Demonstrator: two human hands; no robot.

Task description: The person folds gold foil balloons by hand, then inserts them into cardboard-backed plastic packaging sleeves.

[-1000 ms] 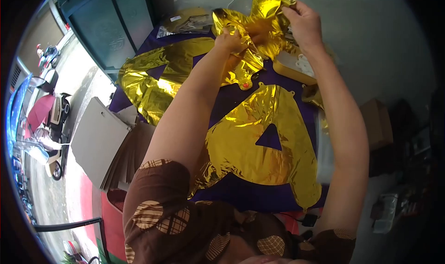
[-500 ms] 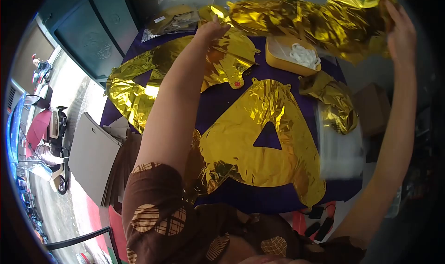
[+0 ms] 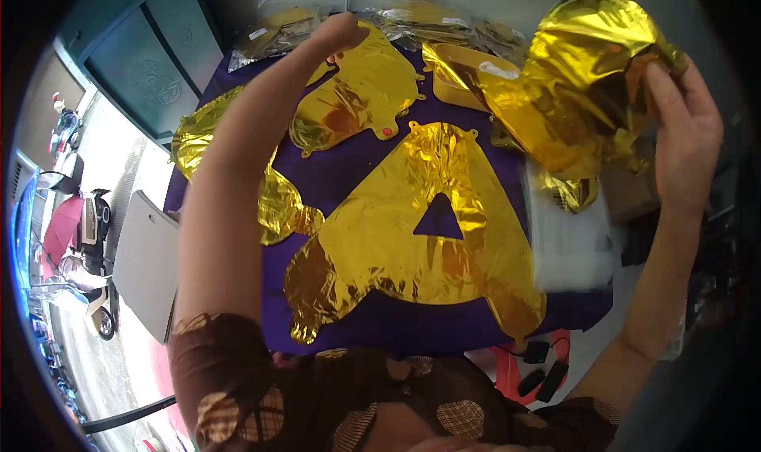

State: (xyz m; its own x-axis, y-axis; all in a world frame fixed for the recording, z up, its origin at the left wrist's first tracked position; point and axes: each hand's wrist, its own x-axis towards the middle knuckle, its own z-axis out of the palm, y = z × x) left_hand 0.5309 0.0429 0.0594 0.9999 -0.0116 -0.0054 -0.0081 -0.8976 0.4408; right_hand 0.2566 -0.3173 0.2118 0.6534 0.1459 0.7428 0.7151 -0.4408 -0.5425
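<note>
My right hand is closed on the edge of a gold foil balloon, which hangs creased and partly unfolded at the upper right. At the top of the purple-covered table, my left hand has its fingers curled at the upper edge of a flat gold foil balloon, seemingly gripping it. A large A-shaped gold foil balloon lies flat in the middle, with a triangular hole. Another gold foil balloon is partly hidden under my left forearm.
A yellow tub stands partly behind the lifted foil. Clear plastic packets lie along the back. Right of the purple cloth is a clear plastic stack. Grey boards stand at the left, near a street with parked scooters.
The lifted foil balloon has swung down and rightward, covering part of the tub. My right hand has lowered, and my left hand has shifted left and slightly up.
</note>
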